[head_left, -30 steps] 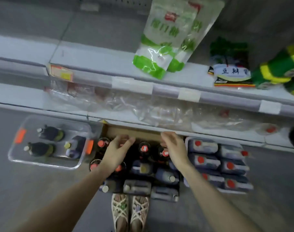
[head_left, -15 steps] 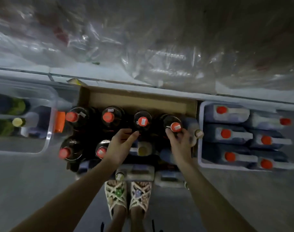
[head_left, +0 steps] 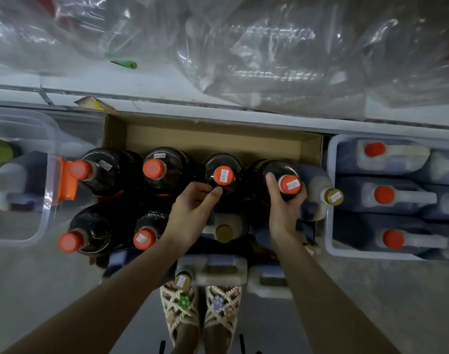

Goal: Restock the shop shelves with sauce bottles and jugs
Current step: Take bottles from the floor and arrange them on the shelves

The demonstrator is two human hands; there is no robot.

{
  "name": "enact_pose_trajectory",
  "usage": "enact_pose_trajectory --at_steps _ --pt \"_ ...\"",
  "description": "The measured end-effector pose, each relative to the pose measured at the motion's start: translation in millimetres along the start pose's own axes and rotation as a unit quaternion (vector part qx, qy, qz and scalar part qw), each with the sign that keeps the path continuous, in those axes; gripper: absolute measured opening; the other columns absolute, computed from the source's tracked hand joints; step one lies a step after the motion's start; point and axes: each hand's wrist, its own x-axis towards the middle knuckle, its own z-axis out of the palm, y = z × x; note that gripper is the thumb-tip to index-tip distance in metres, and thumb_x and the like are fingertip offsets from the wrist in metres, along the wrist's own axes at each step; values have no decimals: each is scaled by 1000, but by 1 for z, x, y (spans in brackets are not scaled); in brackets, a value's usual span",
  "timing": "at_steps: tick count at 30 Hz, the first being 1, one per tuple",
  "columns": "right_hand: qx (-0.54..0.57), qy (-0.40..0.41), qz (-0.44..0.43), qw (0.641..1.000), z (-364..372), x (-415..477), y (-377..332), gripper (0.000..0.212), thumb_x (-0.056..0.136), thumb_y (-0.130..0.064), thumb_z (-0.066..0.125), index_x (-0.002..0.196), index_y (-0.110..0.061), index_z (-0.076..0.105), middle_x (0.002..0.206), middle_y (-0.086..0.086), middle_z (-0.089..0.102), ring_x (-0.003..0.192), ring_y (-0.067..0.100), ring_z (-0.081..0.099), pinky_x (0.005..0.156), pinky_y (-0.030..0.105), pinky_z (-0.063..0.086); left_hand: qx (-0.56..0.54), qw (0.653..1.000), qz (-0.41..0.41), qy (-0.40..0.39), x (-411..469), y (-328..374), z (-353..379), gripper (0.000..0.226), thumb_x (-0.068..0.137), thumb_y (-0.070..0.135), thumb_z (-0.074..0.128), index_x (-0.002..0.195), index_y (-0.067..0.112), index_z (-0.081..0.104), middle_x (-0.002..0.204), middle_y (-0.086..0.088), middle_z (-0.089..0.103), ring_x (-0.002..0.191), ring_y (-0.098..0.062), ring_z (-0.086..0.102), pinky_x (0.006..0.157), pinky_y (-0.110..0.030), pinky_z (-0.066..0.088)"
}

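Head view showed a cardboard box (head_left: 218, 135) on the floor (head_left: 397, 302), set against the foot of the shelf (head_left: 167, 98). Six dark sauce bottles (head_left: 175, 162) with orange caps stood upright in it: four in the far row, two in the near row at left. The right hand (head_left: 284, 210) gripped the neck of the right-end bottle (head_left: 277, 166) in the far row, with the thumb left of the cap and the fingers (head_left: 303, 191) wrapped round the right. The left hand (head_left: 190, 215) was at the third bottle (head_left: 222, 160) of that row. Its thumb lay against the bottle just below the cap, and the other fingers were curled at the left. Whether that grasp was closed could not be determined. Jugs (head_left: 397, 154) with orange caps lay in a white crate (head_left: 366, 254) right of the box. A clear bin (head_left: 14, 242) holding more bottles stood to the left. Crumpled plastic film (head_left: 269, 47) covered the shelf.
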Motion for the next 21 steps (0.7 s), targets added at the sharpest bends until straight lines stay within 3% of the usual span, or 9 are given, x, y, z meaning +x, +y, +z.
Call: enact_pose_trajectory --at_steps 6,9,11,14,17,19,21 --pt "37 8 -36 999 3 1 -1 87 82 -38 72 151 -22 22 140 -1 47 125 14 47 103 27 38 -12 1000 7 -1 -2 0 -4 22 87 42 64 94 21 62 91 0 68 93 -20 66 88 -49 54" --pt "51 8 -53 997 4 -1 -16 80 83 -41 71 148 -20 31 136 0 52 118 13 52 76 9 47 -6 1000 17 -9 -8 4 -8 22 88 42 64 96 22 62 92 1 68 93 -19 66 85 -43 54" --pt "53 12 -65 996 3 -6 -29 71 82 -45 71 142 -21 42 131 1 57 110 16 58 56 5 46 -4 1000 23 -5 -13 12 -11 17 89 38 63 95 22 62 90 2 69 91 -17 65 81 -35 53" --pt "40 17 -95 995 -13 -24 -53 63 81 -51 68 135 -23 50 121 -4 61 102 17 62 52 6 46 -6 1000 28 1 -25 31 -15 15 89 39 62 92 24 61 90 1 69 89 -16 65 78 -29 51" --pt "28 -3 -128 991 -33 -55 -81 64 81 -51 68 136 -23 51 129 -5 58 111 11 55 63 3 45 -11 999 32 -10 -46 59 -17 19 87 42 62 93 24 61 91 0 68 87 -13 66 77 -27 51" --pt "25 -24 -154 987 -45 -82 -109 58 73 -58 72 122 -30 61 119 -9 66 111 9 59 89 20 51 -14 999 38 -20 -64 83 -17 22 86 43 62 93 22 60 92 -1 68 82 -10 66 73 -23 49" --pt "-8 -47 -183 982 -60 -111 -139 48 64 -65 74 102 -36 67 101 -12 72 101 7 65 96 36 51 -23 999 38 -31 -86 111 -18 20 88 39 61 93 19 59 94 -3 68 83 -12 65 69 -18 49"
